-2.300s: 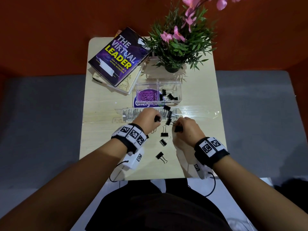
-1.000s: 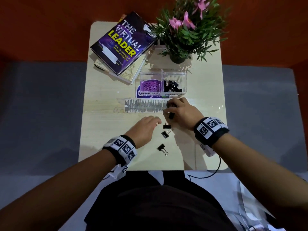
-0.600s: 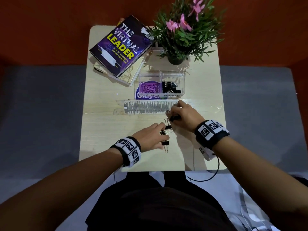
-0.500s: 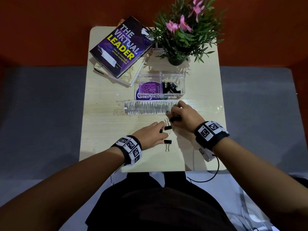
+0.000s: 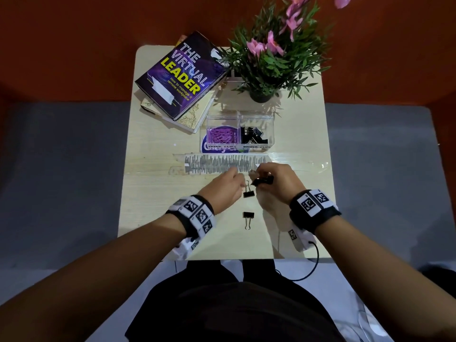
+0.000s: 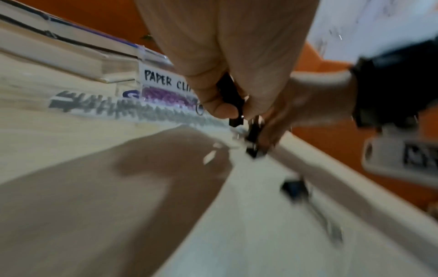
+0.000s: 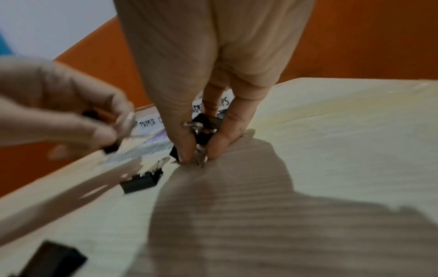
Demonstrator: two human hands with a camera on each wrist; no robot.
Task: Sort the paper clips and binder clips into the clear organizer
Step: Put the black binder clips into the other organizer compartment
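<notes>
We are near the end of the sort. The clear organizer [image 5: 256,117] sits on the desk [image 5: 153,201] in front of the potted plant [image 5: 269,60], and its left compartment, labelled for paper clips, already holds the purple paper clips [image 5: 220,135]; we see none loose on the desk. The right compartment holds a heap of black binder clips [image 5: 253,135]. What is left is a handful of binder clips just short of the organizer. Our right hand [image 5: 277,180] has its thumb and fingers curled round a small bunch of gathered clips [image 7: 205,124], its fingertips down on the desk. Our left hand [image 5: 223,187] pinches one black clip [image 6: 231,93] between thumb and fingers, close beside the right. Two loose binder clips remain flat on the desk: one [image 5: 248,193] between the two hands and one [image 5: 248,215] nearer to us. We judge that once the clips in hand go into the right compartment, only these two are still to be picked up. The stacked books [image 5: 180,75] at the far left play no part.
</notes>
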